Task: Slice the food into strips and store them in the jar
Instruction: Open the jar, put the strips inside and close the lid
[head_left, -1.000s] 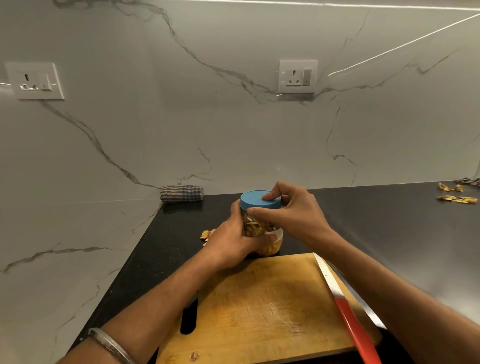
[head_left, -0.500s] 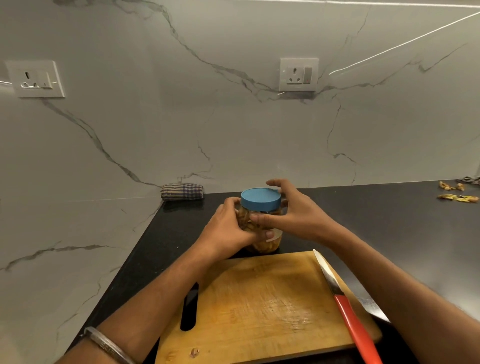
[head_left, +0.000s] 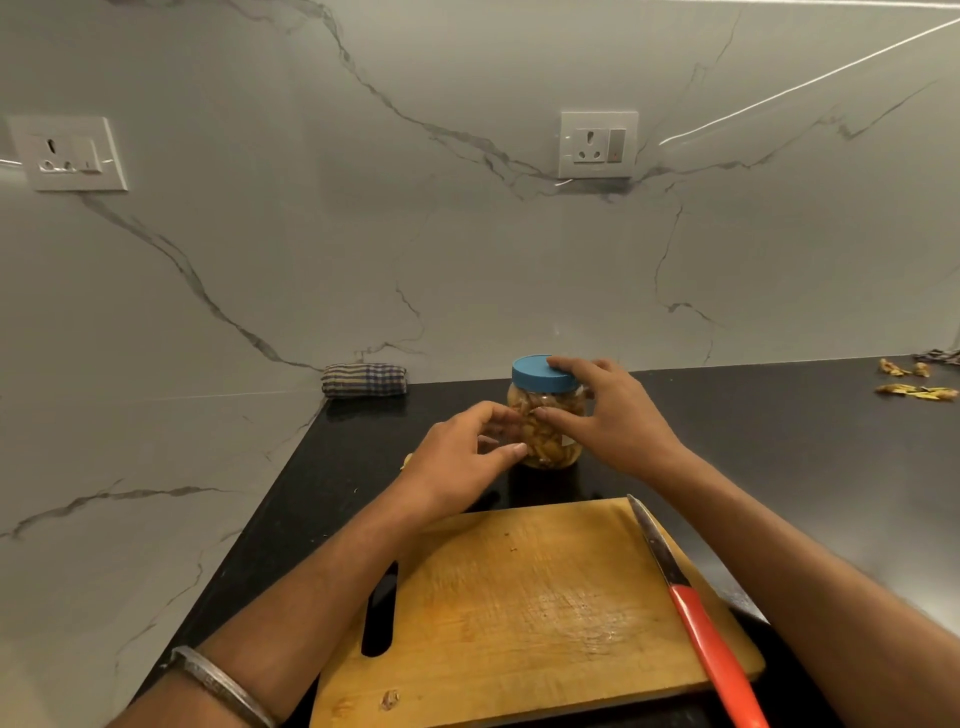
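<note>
Standing upright on the black stone counter (head_left: 779, 467), just beyond the far edge of the wooden cutting board (head_left: 535, 613), is one clear plastic jar (head_left: 550, 426), filled with yellow-brown food strips and capped with a blue lid (head_left: 540, 375).

Left to right:
- Folded checked cloth (head_left: 364, 379), one, far left against the wall.
- Left hand (head_left: 457, 462): fingers loosely curled, thumb and forefinger parted, just beside the jar's left wall; contact cannot be told, no grip apparent.
- Right hand (head_left: 613, 415): fingers spread, forefinger lying on the lid's rim, thumb against the jar's front wall. Touching, not clamping.
- Red-handled knife (head_left: 691, 613), one, lying on the board's right edge, blade pointing far.
- Peel scraps (head_left: 917, 391), several, far right.
- Wall sockets: two.

Handling judgement: jar likely light, rigid, smooth-walled and somewhat slippery. Best held round the body below the lid, not by the lid alone, in case it is not fully tightened.

Task appears essentially complete.
</note>
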